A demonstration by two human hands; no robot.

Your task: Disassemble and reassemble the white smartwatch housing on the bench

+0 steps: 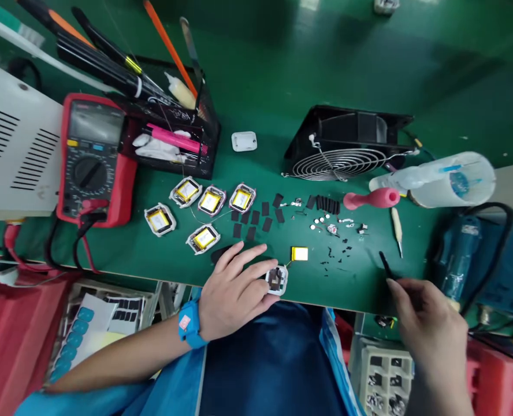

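My left hand (234, 292) grips a small white watch case (277, 279) between fingers and thumb at the bench's front edge. The case is open, with dark parts inside. Thin wires seem to link it to a yellow-edged battery (300, 253) lying just beyond. To the right, my right hand (430, 320) is closed on a slim black tool, probably tweezers (385, 263), its tip pointing away from me. Several watch cases with batteries fitted, such as this one (203, 238), lie beyond my left hand. Black rectangular pads (255, 217) are scattered beside them.
At left stand a red multimeter (89, 167) and a black mesh organizer (204, 156) full of tools. A black fan (347, 144) sits at the back. Tiny parts (332, 229), a pink-handled tool (371, 199), a screwdriver (396, 228) and a clear bottle (460, 185) are at right.
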